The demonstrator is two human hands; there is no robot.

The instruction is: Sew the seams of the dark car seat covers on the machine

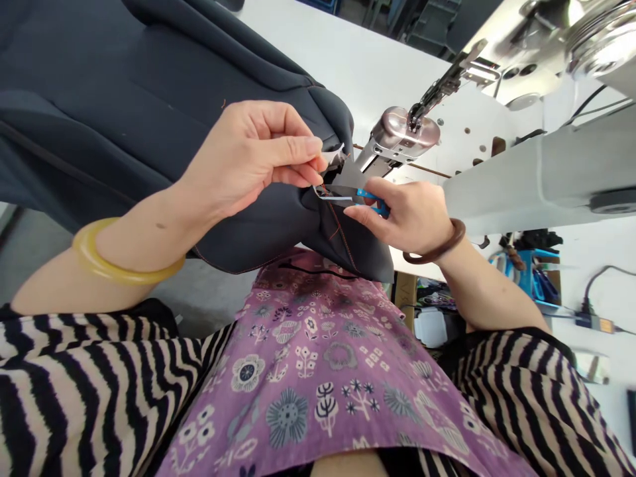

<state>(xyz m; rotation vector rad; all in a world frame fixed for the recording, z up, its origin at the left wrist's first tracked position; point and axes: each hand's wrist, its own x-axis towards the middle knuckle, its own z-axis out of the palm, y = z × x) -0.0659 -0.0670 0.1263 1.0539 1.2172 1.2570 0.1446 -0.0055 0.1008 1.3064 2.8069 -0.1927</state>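
Observation:
Dark grey padded fabric (149,86) with orange-red stitching spreads over the left and centre and hangs down at the middle. My left hand (258,156), with a yellow bangle at its wrist, pinches a small whitish strip (334,156) at the fabric's edge. Small blue-handled scissors (365,194) are in my right hand (410,212). Their blades point left, at orange threads beside a pale strip just below my left fingertips. Whether the blades touch the threads is too small to tell.
A sewing machine with a metal arm end (405,132) stands just beyond my right hand, its white body reaching right. A blue bin (544,275) with tools sits on the white table (318,40) at the right.

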